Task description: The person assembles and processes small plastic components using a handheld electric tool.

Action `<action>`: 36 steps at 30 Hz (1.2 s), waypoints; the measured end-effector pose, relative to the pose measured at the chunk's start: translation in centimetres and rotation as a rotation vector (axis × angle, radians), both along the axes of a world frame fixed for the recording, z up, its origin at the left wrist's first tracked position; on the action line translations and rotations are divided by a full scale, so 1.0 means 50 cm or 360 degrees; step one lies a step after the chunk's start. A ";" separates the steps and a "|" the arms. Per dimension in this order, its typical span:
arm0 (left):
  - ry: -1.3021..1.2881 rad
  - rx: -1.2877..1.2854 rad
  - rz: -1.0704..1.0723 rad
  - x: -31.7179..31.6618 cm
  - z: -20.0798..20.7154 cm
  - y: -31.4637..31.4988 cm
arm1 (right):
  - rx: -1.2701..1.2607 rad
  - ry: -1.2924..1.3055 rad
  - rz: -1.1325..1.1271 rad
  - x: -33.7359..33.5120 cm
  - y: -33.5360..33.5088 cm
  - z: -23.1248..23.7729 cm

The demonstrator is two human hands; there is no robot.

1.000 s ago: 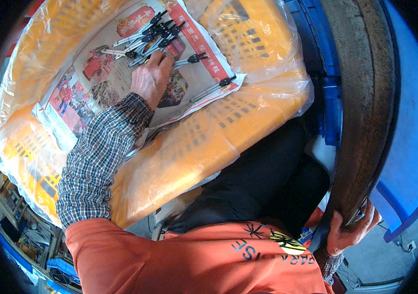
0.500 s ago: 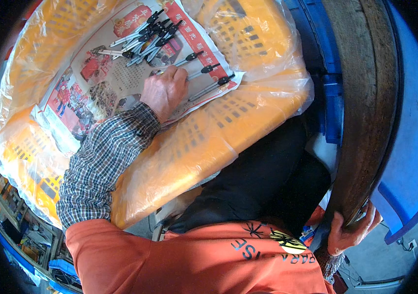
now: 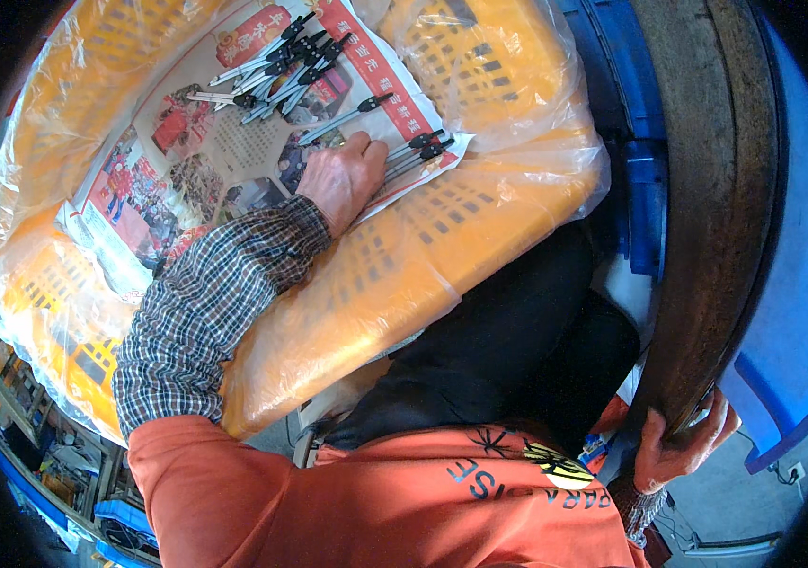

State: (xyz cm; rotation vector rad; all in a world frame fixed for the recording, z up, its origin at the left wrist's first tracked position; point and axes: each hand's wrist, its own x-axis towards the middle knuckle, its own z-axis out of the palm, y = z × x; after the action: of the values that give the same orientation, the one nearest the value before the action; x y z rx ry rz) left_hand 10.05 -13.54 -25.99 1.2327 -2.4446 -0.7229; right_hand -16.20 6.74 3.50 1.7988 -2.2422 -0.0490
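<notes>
My left hand (image 3: 342,182) is closed, palm down, over the right side of a printed paper sheet (image 3: 233,142). Its fingers pinch the legs of a drawing compass (image 3: 426,139), whose black head points right, close beside another compass (image 3: 438,150). A single compass (image 3: 372,102) lies just above the hand. Farther up the sheet is a loose pile of compasses (image 3: 281,68) with silver legs and black heads. At the lower right, my right hand (image 3: 676,452) curls round the end of a long brown wooden edge (image 3: 697,208), its thumb and fingers on opposite sides.
The sheet lies in a yellow perforated basket (image 3: 366,331) wrapped in clear plastic, with a raised rim. Blue plastic crates (image 3: 642,204) stand to the right, beside the wooden edge. A blue panel (image 3: 787,398) is farther right. Cluttered shelving (image 3: 63,454) shows at the lower left.
My left hand has moved right and slightly down the sheet, bringing the compass in it against the lowest one. The right hand has stayed in place.
</notes>
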 end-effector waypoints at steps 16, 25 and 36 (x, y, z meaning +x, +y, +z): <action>0.0368 0.0068 0.0291 0.045 0.017 -0.036 | -0.0009 0.0020 -0.0004 0.000 -0.004 -0.001; 0.0366 0.0094 0.0124 0.039 0.020 -0.022 | -0.0007 -0.0001 -0.0021 0.006 -0.007 -0.001; 0.0216 0.0190 0.0062 -0.012 0.005 -0.015 | -0.0008 0.0009 0.0030 0.001 -0.003 0.001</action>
State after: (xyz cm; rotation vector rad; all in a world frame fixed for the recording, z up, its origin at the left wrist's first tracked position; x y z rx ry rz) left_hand 9.46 -14.28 -25.75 1.2275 -2.2907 -0.9219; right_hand -16.16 6.61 3.52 1.8147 -2.2192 -0.0448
